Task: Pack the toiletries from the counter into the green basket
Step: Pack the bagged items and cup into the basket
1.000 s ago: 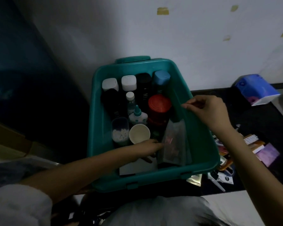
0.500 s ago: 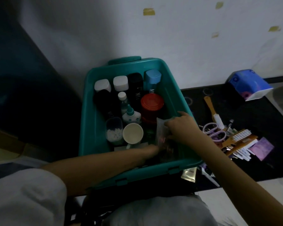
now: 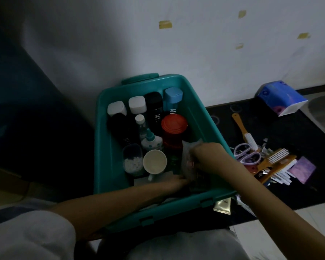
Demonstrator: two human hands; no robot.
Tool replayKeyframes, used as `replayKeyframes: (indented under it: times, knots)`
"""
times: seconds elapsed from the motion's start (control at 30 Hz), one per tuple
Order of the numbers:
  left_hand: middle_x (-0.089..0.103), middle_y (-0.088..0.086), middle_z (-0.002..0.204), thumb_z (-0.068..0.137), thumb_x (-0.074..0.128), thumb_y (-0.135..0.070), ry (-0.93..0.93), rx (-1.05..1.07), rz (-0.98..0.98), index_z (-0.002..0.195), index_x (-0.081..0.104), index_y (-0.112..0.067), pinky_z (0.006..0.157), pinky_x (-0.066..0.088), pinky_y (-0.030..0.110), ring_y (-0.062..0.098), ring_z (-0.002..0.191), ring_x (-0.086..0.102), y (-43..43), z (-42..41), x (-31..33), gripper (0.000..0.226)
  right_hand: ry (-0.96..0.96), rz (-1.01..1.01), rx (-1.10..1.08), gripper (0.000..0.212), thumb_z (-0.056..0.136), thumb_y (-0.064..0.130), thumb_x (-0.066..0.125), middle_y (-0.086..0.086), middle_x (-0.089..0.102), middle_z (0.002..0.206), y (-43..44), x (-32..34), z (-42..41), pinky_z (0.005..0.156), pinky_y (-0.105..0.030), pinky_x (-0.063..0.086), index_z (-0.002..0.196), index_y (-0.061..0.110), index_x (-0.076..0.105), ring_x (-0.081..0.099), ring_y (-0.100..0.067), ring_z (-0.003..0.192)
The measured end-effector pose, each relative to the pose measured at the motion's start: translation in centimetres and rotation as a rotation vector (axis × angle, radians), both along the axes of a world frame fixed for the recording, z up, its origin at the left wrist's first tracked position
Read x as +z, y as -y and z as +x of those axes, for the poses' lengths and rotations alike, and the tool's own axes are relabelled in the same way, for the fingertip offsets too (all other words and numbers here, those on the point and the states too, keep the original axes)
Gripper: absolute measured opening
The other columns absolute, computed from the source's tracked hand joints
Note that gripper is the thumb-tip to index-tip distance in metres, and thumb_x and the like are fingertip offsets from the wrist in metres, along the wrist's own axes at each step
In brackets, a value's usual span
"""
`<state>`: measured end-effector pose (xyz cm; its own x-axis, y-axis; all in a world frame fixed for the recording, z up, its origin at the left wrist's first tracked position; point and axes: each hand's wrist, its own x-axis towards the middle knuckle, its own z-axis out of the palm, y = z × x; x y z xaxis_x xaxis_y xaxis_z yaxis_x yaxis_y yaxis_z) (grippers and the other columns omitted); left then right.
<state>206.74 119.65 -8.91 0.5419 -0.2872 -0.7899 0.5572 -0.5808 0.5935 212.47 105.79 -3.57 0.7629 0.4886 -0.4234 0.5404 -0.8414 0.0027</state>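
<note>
Lower right inside the green basket [image 3: 103,151], at frame centre, my right hand [image 3: 206,156] pinches the top of a thin, crinkly clear pouch [image 3: 186,160]. My left hand [image 3: 174,182] sits at its base with fingers hidden, so I can't tell if it grips. I'd slide the floppy pouch down flat against the smooth plastic wall, beside the ribbed red lid [image 3: 174,124] and round cream cup [image 3: 154,164], without tipping the hard upright bottles. Lilac scissors [image 3: 247,154] and a wooden brush [image 3: 242,130] remain on the dark counter [image 3: 289,184], right of frame.
</note>
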Motion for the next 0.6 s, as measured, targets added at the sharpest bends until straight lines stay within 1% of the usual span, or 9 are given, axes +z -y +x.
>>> replayKeyframes:
  times: [0.07,0.13,0.17,0.23,0.27,0.37,0.47,0.53,0.6]
  knots:
    - [0.053,0.013,0.119,0.102,0.04,-0.033,0.041,-0.051,0.013,0.135,0.048,-0.01,0.081,0.039,0.029,0.012,0.084,0.044,-0.1,0.0,-0.4,0.042,0.027,0.054,-0.008,0.047,0.093,0.035,0.053,-0.01,0.059,0.123,0.3,0.2,-0.1,0.09,-0.037,0.049,0.135,0.018,0.045,0.058,-0.026,0.111]
    - [0.054,0.01,0.129,0.101,0.041,-0.031,0.079,-0.09,-0.025,0.137,0.046,-0.011,0.092,0.044,0.037,0.011,0.094,0.048,-0.5,-0.2,-0.2,0.041,0.051,0.085,-0.034,0.044,0.092,0.038,0.054,-0.009,0.059,0.124,0.4,0.3,-0.2,0.089,-0.038,0.048,0.132,0.021,0.049,0.058,-0.028,0.112]
    - [0.054,0.006,0.133,0.101,0.043,-0.029,0.106,-0.095,-0.05,0.137,0.047,-0.013,0.097,0.045,0.035,0.011,0.101,0.05,-0.7,-0.2,0.2,0.039,0.076,0.114,-0.045,0.041,0.092,0.037,0.053,-0.008,0.059,0.124,0.5,0.4,-0.2,0.089,-0.038,0.048,0.13,0.023,0.051,0.058,-0.028,0.112]
    - [0.052,-0.003,0.132,0.1,0.045,-0.028,0.189,-0.085,-0.055,0.139,0.044,-0.016,0.093,0.043,0.022,0.009,0.11,0.049,-1.5,0.0,1.0,0.041,0.124,0.202,-0.066,0.039,0.091,0.033,0.054,-0.001,0.061,0.125,0.8,0.6,0.0,0.091,-0.038,0.048,0.129,0.029,0.054,0.058,-0.025,0.113]
    - [0.051,-0.004,0.132,0.1,0.046,-0.028,0.273,-0.092,-0.023,0.14,0.043,-0.015,0.093,0.041,0.021,0.008,0.111,0.049,-1.7,0.0,1.5,0.042,0.139,0.253,-0.074,0.04,0.09,0.031,0.056,0.003,0.062,0.124,1.1,0.7,0.1,0.092,-0.037,0.048,0.13,0.031,0.054,0.059,-0.021,0.113]
    - [0.054,0.005,0.136,0.098,0.049,-0.028,0.563,-0.1,0.125,0.139,0.043,-0.017,0.102,0.042,0.032,0.016,0.118,0.052,-2.6,0.2,2.6,0.043,0.18,0.418,-0.112,0.038,0.087,0.027,0.062,0.01,0.066,0.116,1.7,1.1,0.4,0.089,-0.036,0.05,0.125,0.033,0.059,0.061,-0.014,0.108]
    - [0.053,0.006,0.136,0.095,0.052,-0.029,0.804,-0.098,0.384,0.142,0.04,-0.02,0.096,0.043,0.029,0.019,0.12,0.051,-3.2,-0.1,3.6,0.049,0.201,0.638,-0.156,0.031,0.085,0.024,0.067,0.008,0.07,0.109,2.4,1.4,0.4,0.087,-0.037,0.052,0.116,0.031,0.066,0.065,-0.015,0.102]
    - [0.046,0.002,0.144,0.095,0.053,-0.031,0.895,-0.083,0.541,0.146,0.034,-0.021,0.097,0.04,0.029,0.018,0.126,0.046,-3.1,-0.7,3.9,0.056,0.182,0.781,-0.188,0.029,0.085,0.019,0.068,0.006,0.071,0.107,3.3,1.5,0.4,0.089,-0.038,0.053,0.113,0.026,0.068,0.067,-0.014,0.099]
    - [0.044,0.001,0.145,0.094,0.054,-0.032,0.953,-0.018,0.542,0.146,0.035,-0.021,0.099,0.037,0.028,0.017,0.129,0.044,-2.3,-1.3,4.2,0.056,0.15,0.913,-0.227,0.026,0.086,0.014,0.067,0.006,0.071,0.107,4.3,1.4,0.3,0.092,-0.035,0.052,0.111,0.021,0.069,0.066,-0.01,0.099]
